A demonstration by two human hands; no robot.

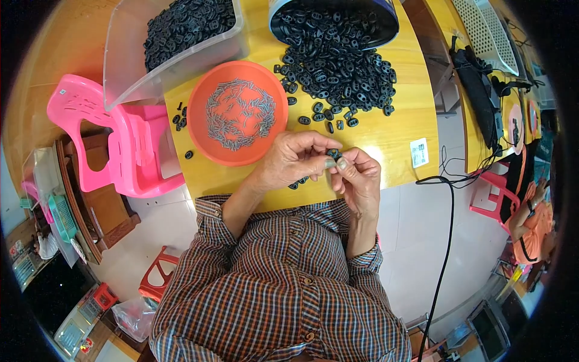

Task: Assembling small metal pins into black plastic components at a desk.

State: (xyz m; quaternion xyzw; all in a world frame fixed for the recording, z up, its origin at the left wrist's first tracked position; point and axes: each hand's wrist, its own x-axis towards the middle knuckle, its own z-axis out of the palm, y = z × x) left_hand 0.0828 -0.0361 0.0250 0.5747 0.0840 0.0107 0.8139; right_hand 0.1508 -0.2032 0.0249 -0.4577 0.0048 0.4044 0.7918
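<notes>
Both hands meet in front of me over the near edge of the yellow table (410, 163). Between their fingertips is a small black plastic piece with two holes (333, 154). My left hand (295, 160) pinches it from the left; my right hand (357, 175) grips it from the right with thumb and forefinger. Several like pieces (295, 183) lie partly hidden under my left hand. Left of the hands stands an orange bowl (199, 123) holding many small grey screws (238, 114). A large heap of black two-hole pieces (344, 72) spreads behind the hands.
The heap spills from a tipped round tub (392, 21). A clear plastic bin (136, 78) of black pieces stands at the far left. A pink chair (136, 148) is beside the table. A black cable (449, 223) hangs at the right; another person (534, 229) sits far right.
</notes>
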